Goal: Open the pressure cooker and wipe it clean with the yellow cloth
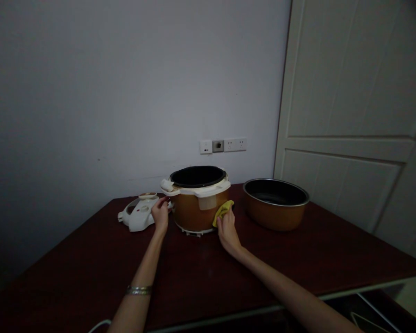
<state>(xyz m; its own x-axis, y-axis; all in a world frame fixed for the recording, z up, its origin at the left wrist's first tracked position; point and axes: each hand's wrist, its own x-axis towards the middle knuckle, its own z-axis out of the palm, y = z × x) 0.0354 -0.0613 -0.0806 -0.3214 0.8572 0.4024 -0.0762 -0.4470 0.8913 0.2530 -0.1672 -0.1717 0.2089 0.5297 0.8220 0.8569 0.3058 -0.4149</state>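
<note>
An electric cooker body stands on the table, brown-gold with a white rim and a dark opening on top. My left hand is at its left side just under the rim, fingers curled in against it; their tips are partly hidden. In my right hand is a yellow cloth, pressed against the cooker's lower right side. To the left of the cooker lies a detached white lid, partly behind my left hand. A wide brown pot with a dark inside and silver rim sits on the right.
The dark red table meets a pale wall with sockets behind the cooker. A white panelled door stands at the right. Below the table's front edge, a dark open space shows at lower right. A white cable shows at the bottom left.
</note>
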